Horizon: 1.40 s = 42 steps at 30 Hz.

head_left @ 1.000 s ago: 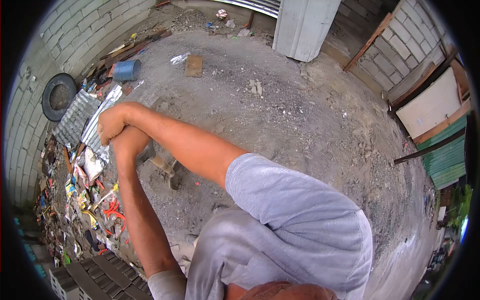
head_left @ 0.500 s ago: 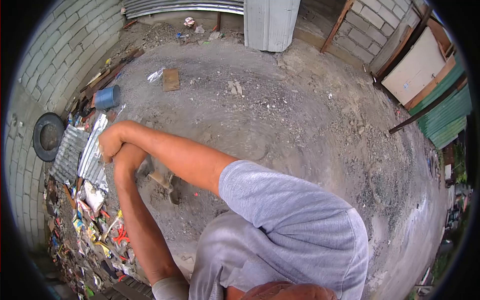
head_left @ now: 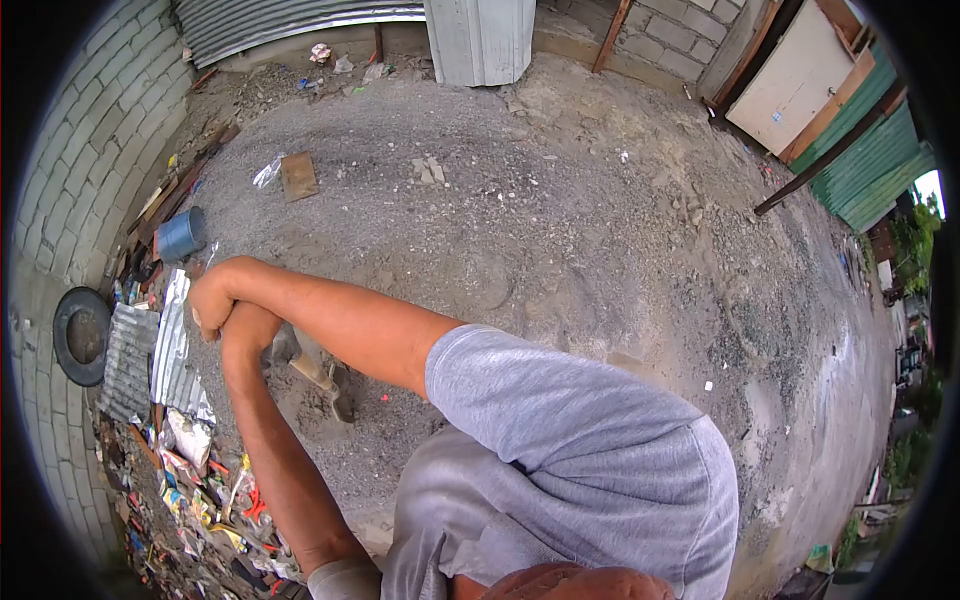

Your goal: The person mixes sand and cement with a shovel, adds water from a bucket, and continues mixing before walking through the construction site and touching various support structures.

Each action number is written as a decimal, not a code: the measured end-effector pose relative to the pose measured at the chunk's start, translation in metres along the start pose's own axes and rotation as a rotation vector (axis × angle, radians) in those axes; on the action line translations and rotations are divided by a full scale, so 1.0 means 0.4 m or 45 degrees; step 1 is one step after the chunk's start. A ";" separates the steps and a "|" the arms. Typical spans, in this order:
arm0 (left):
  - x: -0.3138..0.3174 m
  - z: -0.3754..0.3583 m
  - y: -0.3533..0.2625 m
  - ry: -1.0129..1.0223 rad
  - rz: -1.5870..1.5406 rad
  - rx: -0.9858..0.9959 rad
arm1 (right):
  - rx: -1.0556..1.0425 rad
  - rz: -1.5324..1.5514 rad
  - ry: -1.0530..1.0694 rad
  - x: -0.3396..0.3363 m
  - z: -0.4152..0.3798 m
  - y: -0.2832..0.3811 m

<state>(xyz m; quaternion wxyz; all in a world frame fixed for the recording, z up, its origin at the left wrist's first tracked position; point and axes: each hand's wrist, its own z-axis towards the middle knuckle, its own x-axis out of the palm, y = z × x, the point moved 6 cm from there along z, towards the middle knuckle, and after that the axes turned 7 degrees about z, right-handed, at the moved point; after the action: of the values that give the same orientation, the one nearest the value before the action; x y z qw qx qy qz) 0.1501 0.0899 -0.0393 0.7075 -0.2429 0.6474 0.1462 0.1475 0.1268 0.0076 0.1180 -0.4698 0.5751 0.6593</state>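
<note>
Both arms reach to the left side of the view, crossing at the wrists. My right hand [head_left: 210,302] has its fingers curled into a closed grip; what it holds is hidden. Just below and against it is my left hand [head_left: 252,324], its fingers out of sight. Beside the hands, a rounded grey object [head_left: 284,345] shows between the forearms, too unclear to name. From it a pale, handle-like piece [head_left: 314,372] slants down to a curved, dirt-covered end [head_left: 342,396] at the gravel ground [head_left: 480,230].
Along the left block wall [head_left: 120,110] are a tyre [head_left: 82,336], a blue bucket [head_left: 181,235], corrugated sheets [head_left: 130,362] and scattered litter [head_left: 200,480]. A brown board [head_left: 298,176] lies farther out. A grey metal panel [head_left: 480,40] stands at the back; a dark pole [head_left: 830,150] leans at right.
The view has shifted and turned, so the panel, board and bucket appear farther left. The pale piece and its curved end show more clearly. Both hands remain together, slightly lower in the picture.
</note>
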 end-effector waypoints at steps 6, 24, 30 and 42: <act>0.004 0.036 -0.021 0.000 -0.002 0.020 | 0.065 -0.038 0.046 0.001 -0.045 -0.037; 0.009 0.034 -0.043 -0.008 -0.072 0.020 | 0.101 -0.112 0.123 0.025 -0.059 -0.027; -0.005 -0.007 -0.008 -0.025 -0.097 -0.022 | 0.063 -0.136 0.140 0.042 -0.022 0.017; -0.031 -0.086 0.045 -0.051 -0.116 -0.085 | 0.017 -0.173 0.171 0.074 0.026 0.088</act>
<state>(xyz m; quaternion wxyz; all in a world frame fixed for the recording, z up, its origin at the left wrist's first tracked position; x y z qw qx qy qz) 0.1104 0.0879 -0.0314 0.7176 -0.2925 0.6163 0.1400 0.1024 0.1135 0.0070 0.1267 -0.5502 0.5529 0.6128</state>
